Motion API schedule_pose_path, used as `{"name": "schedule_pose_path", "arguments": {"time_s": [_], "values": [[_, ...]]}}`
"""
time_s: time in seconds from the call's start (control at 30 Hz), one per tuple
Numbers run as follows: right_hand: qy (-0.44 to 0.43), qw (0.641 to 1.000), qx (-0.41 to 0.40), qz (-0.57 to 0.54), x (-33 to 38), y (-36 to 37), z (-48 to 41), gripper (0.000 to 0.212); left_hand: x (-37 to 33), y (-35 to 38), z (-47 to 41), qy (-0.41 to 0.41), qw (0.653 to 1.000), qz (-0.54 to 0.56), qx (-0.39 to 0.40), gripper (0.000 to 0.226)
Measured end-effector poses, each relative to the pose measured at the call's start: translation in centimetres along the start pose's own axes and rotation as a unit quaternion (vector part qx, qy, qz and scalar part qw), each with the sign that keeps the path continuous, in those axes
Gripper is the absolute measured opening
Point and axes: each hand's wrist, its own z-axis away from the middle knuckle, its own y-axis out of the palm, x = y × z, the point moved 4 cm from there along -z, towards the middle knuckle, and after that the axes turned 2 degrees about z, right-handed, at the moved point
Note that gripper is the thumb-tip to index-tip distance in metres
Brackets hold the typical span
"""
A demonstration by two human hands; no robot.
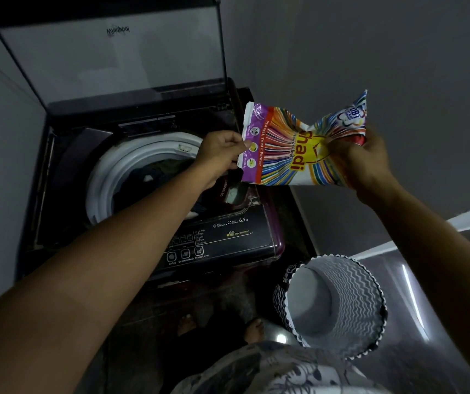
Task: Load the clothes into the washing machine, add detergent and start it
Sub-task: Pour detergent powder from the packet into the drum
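Observation:
A top-loading washing machine (228,240) stands with its lid (108,58) raised. Dark clothes (154,177) lie inside the white-rimmed drum (105,177). A colourful detergent packet (299,146) is held tilted over the machine's right side, above a small open detergent tray (235,194) with white powder in it. My left hand (219,156) pinches the packet's lower purple end. My right hand (362,160) grips its upper end.
A control panel (199,245) with buttons runs along the machine's front. A zigzag-patterned laundry basket (350,297) stands on the floor to the right, nothing visible inside. My bare feet (253,328) are in front of the machine. Walls close in left and behind.

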Motion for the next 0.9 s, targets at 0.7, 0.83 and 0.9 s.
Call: {"name": "schedule_pose_path", "arguments": {"time_s": [0.7,0.83,0.9], "values": [[-0.002,1.0,0.0,-0.003,0.15,0.23,-0.14,0.042,0.17,-0.08,-0.03,-0.006,1.0,0.013,-0.009,0.023],[-0.009,1.0,-0.009,0.012,0.16,0.33,-0.17,0.043,0.4,-0.1,0.05,-0.006,1.0,0.012,-0.006,0.025],[-0.009,1.0,-0.001,0.011,0.18,0.53,-0.14,0.045,0.65,-0.21,0.04,-0.01,1.0,0.013,-0.007,0.026]]}}
